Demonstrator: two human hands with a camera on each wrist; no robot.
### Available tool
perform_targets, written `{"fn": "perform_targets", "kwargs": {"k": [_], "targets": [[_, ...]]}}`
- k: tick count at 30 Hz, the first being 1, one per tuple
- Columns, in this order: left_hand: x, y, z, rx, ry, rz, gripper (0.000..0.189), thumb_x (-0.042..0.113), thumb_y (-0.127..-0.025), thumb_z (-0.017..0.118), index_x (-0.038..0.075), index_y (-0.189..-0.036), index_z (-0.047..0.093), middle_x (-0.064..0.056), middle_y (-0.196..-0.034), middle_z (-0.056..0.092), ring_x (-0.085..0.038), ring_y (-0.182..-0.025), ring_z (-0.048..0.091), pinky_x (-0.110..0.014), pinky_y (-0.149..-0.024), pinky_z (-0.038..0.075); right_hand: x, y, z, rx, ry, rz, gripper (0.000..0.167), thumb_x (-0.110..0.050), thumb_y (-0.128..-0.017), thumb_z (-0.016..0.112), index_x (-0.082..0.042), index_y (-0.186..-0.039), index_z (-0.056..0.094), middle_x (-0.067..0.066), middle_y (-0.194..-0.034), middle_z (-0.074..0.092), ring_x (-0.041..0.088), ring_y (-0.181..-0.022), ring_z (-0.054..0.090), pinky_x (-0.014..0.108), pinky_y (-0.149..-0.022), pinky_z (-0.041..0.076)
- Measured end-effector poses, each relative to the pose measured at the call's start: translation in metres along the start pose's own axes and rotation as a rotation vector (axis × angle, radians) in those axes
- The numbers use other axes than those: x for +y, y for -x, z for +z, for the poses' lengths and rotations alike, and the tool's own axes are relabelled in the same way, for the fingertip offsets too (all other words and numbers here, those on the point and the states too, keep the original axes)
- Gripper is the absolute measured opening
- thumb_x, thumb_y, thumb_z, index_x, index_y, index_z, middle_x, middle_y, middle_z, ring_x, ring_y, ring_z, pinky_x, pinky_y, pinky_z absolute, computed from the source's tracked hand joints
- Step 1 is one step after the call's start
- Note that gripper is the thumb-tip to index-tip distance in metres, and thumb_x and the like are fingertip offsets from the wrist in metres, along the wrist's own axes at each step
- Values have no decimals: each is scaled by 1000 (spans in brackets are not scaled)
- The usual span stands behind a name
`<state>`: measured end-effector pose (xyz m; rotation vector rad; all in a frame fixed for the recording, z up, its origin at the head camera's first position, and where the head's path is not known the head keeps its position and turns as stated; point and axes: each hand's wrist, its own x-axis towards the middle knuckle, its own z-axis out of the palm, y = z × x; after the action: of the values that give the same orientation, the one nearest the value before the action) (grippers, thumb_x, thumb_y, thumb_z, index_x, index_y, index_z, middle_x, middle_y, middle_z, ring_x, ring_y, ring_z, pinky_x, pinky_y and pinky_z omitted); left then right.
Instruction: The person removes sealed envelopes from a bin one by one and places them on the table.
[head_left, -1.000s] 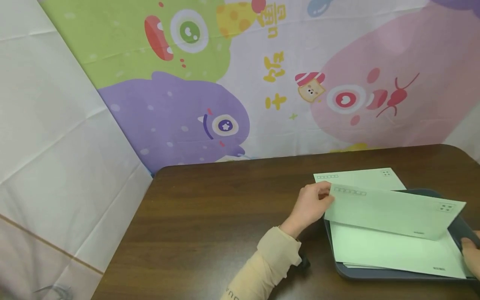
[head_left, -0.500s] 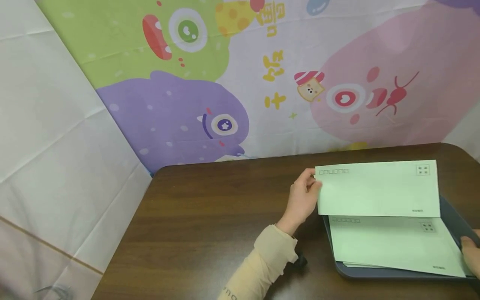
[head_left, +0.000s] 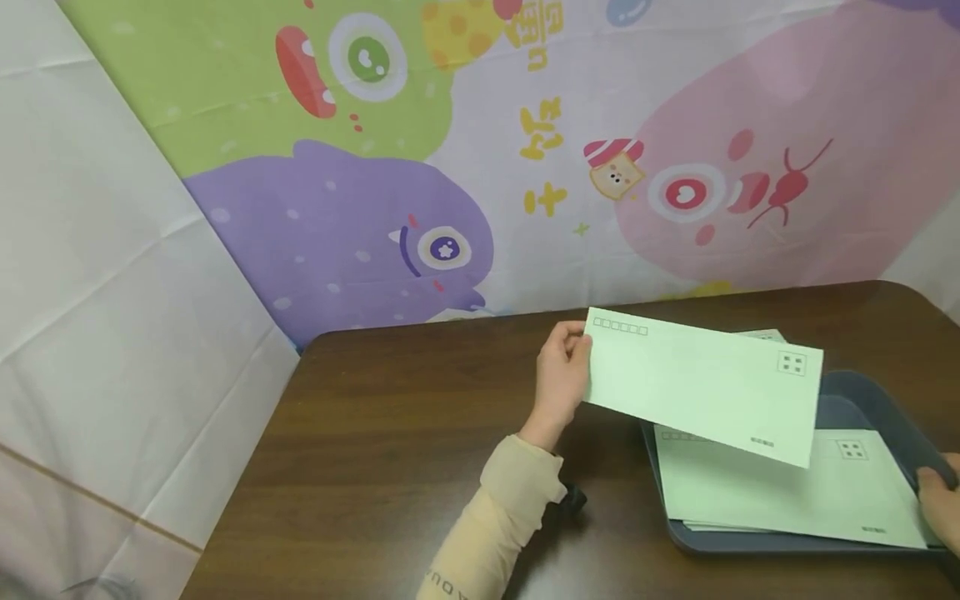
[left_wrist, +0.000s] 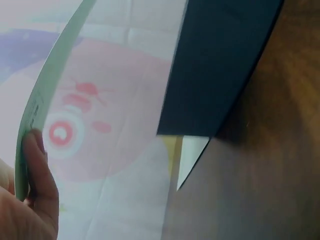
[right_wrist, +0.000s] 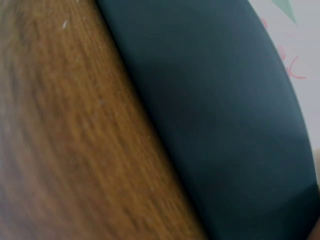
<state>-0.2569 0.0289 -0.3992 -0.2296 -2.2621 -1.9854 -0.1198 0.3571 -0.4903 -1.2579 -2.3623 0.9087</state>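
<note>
A pale green envelope (head_left: pixel 697 387) with printed boxes hangs tilted above the tray, its right end lower. My left hand (head_left: pixel 561 375) pinches it by the left edge; in the left wrist view the thumb lies on the face of the bent envelope (left_wrist: pixel 37 112). Below are more envelopes (head_left: pixel 780 496) in the dark grey tray (head_left: pixel 862 400). At the frame's edge, my right hand (head_left: pixel 941 504) grips the tray's right rim, thumb inside. The right wrist view is mostly the tray's outer wall (right_wrist: pixel 215 110). Behind the held envelope, the corner of another envelope (head_left: pixel 771 336) shows.
All of this is on a brown wooden table (head_left: pixel 390 433). A cloth with cartoon monsters (head_left: pixel 375 233) hangs along its back edge. White sheeting (head_left: pixel 112 250) stands on the left. A small black object (head_left: pixel 573 500) is by the left sleeve.
My left hand has raised the envelope off those in the tray and drawn it to the left, uncovering the tray's back right corner. The right hand has stayed at the rim.
</note>
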Motion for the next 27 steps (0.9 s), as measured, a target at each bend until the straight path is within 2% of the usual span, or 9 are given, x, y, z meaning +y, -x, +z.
{"fn": "perform_targets", "kwargs": {"k": [3,7,15,21,27], "targets": [[-3,-8,-8,83,49,-46,15,10,-93,50,8,-103,60,-6,-76,60,-10,-59,50,-24,-50,42,-1,-1,0,-13,17,28,39,-9,-99,25,9,-133,30,31,-130,32,45,-121,31,51,-103,24],[-14,-18,-22,165,84,-112,17,13,-94,50,9,-104,62,-4,-75,58,-11,-59,51,-24,-49,43,-3,-1,-1,-24,23,33,41,-10,-99,23,8,-136,27,31,-132,30,44,-122,30,51,-103,24],[-37,-37,-52,277,143,-237,22,19,-94,49,4,-105,60,-12,-94,62,-14,-68,54,-24,-55,45,1,2,-1,39,-28,-58,32,-2,-97,29,16,-123,36,34,-117,36,47,-110,35,54,-93,27],[-50,-48,-71,361,119,-265,23,21,-93,51,3,-104,62,-13,-99,61,-15,-72,54,-24,-60,45,1,0,2,4,-2,-21,34,-3,-98,27,14,-127,33,33,-121,34,46,-112,34,54,-93,28],[-62,-59,-80,431,63,-288,23,22,-93,51,3,-102,63,-13,-100,61,-18,-81,54,-26,-65,45,-1,2,2,41,-40,-11,34,-3,-98,27,14,-126,35,33,-121,35,47,-113,35,54,-94,27]]}}
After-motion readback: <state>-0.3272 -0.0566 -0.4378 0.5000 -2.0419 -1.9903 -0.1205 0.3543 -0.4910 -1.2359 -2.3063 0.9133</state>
